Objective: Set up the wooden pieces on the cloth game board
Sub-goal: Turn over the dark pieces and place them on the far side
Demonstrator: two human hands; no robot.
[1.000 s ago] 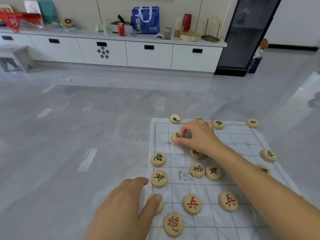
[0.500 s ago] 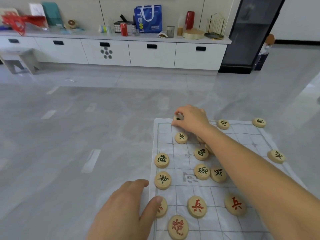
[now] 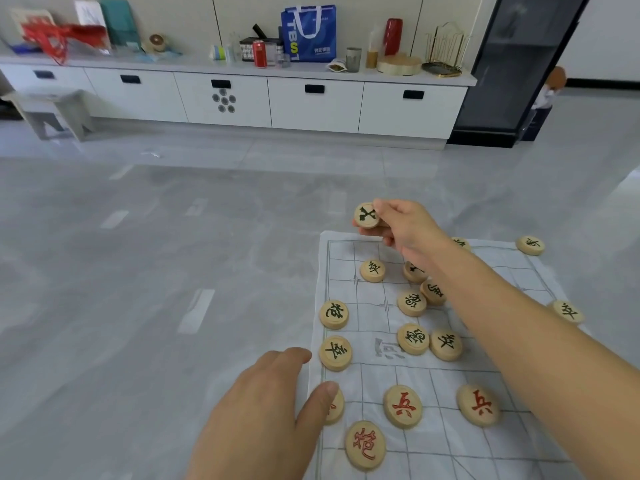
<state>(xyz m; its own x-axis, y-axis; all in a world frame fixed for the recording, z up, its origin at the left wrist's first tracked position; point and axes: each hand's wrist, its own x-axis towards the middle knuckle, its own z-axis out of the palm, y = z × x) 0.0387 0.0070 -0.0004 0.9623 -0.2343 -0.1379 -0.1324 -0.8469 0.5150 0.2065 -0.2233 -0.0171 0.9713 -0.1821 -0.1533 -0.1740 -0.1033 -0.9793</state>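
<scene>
Fingers [image 3: 385, 206] of the right hand [image 3: 408, 230] pinch a wooden piece [image 3: 367, 215] with a black character, held tilted in the air just past the far left corner of the cloth game board [image 3: 433, 375]. The left hand [image 3: 256, 410] lies palm down with relaxed, uncurled fingers on the grey floor [image 3: 138, 271] beside the board's left edge, gripping nothing; its thumb [image 3: 318, 400] overlaps a red-marked piece [image 3: 337, 407] at that edge. Under the right wrist and forearm sit four black-lettered pieces [image 3: 412, 303], one partly hidden by the wrist. Between the two hands, two edge pieces [image 3: 335, 352] lie along the board's left side, and a close middle pair [image 3: 413, 338] rests nearer the forearm. Right of the left thumb are three red-lettered pieces [image 3: 402, 406]. Beyond the right forearm, three outer pieces [image 3: 530, 245] lie toward the board's right side. Far past the right hand, a white cabinet [image 3: 311, 105] carries a blue bag [image 3: 308, 32] and a red can [image 3: 259, 54].
</scene>
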